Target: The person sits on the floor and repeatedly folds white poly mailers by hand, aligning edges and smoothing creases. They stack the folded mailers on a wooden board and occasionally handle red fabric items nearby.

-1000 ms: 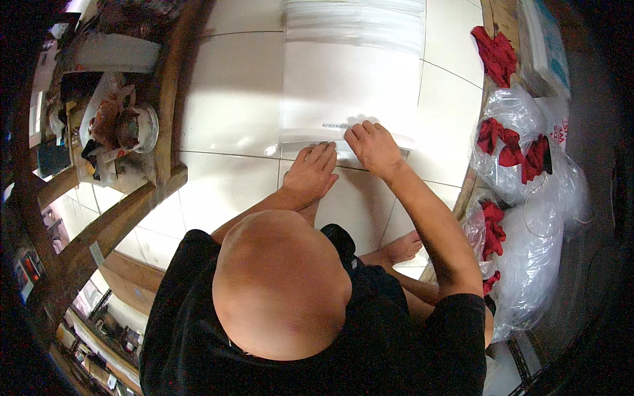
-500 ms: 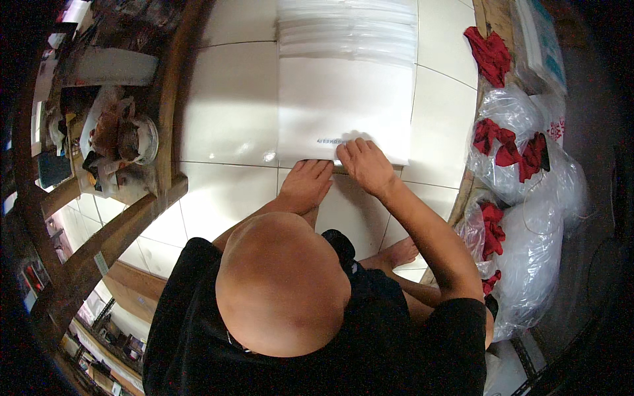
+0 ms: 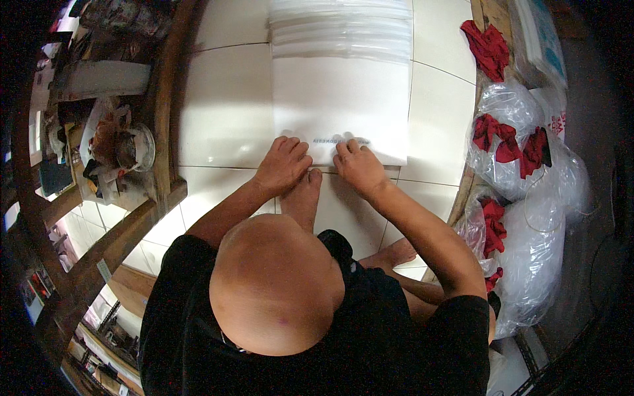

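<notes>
A white, smooth sheet with a line of dark print (image 3: 340, 99) lies flat on the tiled floor in front of me, printed edge toward me. Overlapping layers of similar sheets (image 3: 340, 30), some looking like clear plastic, are fanned out beyond it. At the near left corner, my left hand (image 3: 285, 163) has its fingers curled over the sheet's edge. My right hand (image 3: 360, 168) pinches the same edge right of the middle, covering part of the print. Both thumbs are mostly hidden. My bare foot (image 3: 302, 201) stands just below the edge, between the hands.
Clear plastic bags (image 3: 535, 264) and crumpled red cloths (image 3: 487, 49) line the right side along a wooden board. On the left, a wooden frame (image 3: 165, 105) holds cluttered items, among them a round clear container (image 3: 137, 146). Pale floor tiles (image 3: 224, 105) surround the sheets.
My left hand has moved left and forward from above my foot onto the sheet's near left corner, uncovering the foot. My right hand stays on the edge, nearly in place.
</notes>
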The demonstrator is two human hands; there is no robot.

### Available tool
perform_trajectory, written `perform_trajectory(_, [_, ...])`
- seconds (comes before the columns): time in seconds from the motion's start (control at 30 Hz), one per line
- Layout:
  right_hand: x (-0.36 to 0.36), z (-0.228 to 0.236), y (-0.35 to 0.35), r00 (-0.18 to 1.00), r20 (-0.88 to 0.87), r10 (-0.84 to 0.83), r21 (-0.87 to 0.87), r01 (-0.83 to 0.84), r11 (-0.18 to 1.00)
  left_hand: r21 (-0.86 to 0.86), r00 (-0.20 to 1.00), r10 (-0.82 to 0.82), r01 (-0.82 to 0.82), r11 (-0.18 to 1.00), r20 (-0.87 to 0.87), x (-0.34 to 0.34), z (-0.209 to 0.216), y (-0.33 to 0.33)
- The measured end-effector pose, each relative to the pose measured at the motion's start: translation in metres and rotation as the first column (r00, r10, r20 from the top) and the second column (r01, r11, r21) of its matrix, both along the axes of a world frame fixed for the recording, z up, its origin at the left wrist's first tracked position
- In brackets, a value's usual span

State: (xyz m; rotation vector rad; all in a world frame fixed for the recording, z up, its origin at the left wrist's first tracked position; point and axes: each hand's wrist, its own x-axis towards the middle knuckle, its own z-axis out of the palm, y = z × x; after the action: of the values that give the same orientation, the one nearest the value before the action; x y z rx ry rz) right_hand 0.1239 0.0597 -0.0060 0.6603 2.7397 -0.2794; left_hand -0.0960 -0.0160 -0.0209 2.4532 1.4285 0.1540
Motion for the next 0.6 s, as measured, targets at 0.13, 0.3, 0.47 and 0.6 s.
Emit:
perform_trajectory(0.13, [-0.001, -0.011, -0.004, 0.994, -0.094, -0.062, 0.055, 0.067, 0.996, 0.068, 0.998, -0.041, 0.038, 0.997, 0.048, -0.002, 0.002, 0.006])
perform_trajectory(0.3, [0.0, 0.0, -0.002, 0.995, -0.101, 0.006, 0.11, 0.005, 0.994, 0.011, 0.998, 0.037, -0.037, 0.999, 0.045, -0.001, -0.006, -0.005])
perform_trajectory(0.47, [0.0, 0.001, -0.001, 0.995, -0.097, -0.012, 0.118, 0.024, 0.993, 0.06, 0.983, 0.162, -0.167, 0.984, 0.089, -0.001, -0.008, -0.009])
perform_trajectory(0.6, [0.0, -0.002, -0.001, 0.997, -0.063, -0.055, 0.0, 0.055, 0.998, 0.015, 0.969, 0.227, -0.229, 0.973, 0.096, 0.0, -0.008, -0.011])
